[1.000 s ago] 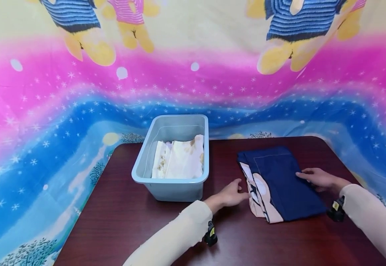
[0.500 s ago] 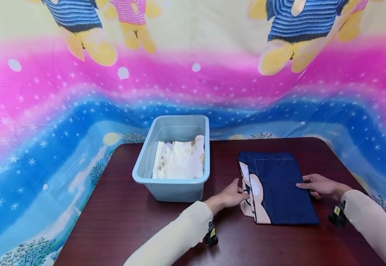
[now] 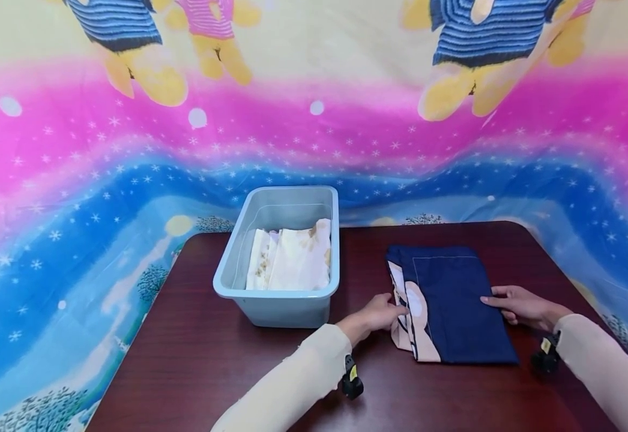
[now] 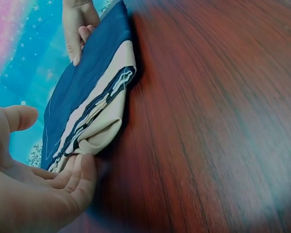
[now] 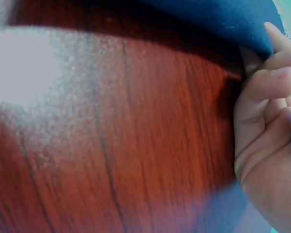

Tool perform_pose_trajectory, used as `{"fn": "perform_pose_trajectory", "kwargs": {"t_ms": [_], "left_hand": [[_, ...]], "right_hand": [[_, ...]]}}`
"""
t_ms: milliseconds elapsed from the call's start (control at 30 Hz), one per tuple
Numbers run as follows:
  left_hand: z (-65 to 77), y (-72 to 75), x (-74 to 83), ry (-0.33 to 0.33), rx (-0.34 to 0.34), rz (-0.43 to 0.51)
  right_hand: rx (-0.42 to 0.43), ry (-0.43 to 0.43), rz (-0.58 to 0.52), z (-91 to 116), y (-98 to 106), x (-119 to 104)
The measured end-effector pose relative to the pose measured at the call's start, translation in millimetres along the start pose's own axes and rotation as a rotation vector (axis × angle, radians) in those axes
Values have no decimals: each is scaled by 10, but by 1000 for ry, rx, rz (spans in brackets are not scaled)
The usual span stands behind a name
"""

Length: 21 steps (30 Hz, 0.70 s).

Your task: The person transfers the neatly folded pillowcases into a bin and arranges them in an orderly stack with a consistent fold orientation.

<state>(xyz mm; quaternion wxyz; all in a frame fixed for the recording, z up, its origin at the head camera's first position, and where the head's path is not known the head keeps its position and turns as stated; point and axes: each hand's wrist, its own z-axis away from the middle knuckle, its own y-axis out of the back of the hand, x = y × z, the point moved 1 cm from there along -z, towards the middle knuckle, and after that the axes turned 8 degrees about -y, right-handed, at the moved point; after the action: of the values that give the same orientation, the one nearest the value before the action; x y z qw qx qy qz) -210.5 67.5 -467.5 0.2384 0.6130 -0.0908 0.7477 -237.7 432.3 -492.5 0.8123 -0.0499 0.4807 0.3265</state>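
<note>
A folded navy cloth (image 3: 462, 306) with a pale pink and white printed side lies on the table. Its layered left edge shows several folds in the left wrist view. At that edge is my left hand (image 3: 376, 313), its fingertips (image 4: 82, 167) tucked against the underside of the folds and its thumb lifted away from them. My right hand (image 3: 522, 305) pinches the cloth's right edge, thumb on top and a finger beneath. Seen from the right wrist, the navy edge (image 5: 233, 24) is raised above the table where the fingers hold it.
A light blue plastic bin (image 3: 276, 294) stands left of the cloth, holding folded white cloths (image 3: 300, 261) with a tan print. Both sit on a dark red-brown wooden table (image 3: 195, 372). Behind hangs a colourful printed curtain (image 3: 368, 132). Each wrist carries a small black camera (image 3: 352, 378).
The cloth has been turned and shifted slightly left, so it lies straighter. My left hand has come in closer to its left edge. The right hand keeps to the right edge.
</note>
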Motion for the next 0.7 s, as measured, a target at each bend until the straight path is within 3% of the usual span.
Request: {"fn": "perform_pose_trajectory", "kwargs": {"t_ms": [367,700], "left_hand": [[-111,-155,4,39,74,83],[-120,-197,-9,18,76,83]], "right_hand": [[24,-19,16,-21,5,17],[61,-35,23,30,-78,-38]]}}
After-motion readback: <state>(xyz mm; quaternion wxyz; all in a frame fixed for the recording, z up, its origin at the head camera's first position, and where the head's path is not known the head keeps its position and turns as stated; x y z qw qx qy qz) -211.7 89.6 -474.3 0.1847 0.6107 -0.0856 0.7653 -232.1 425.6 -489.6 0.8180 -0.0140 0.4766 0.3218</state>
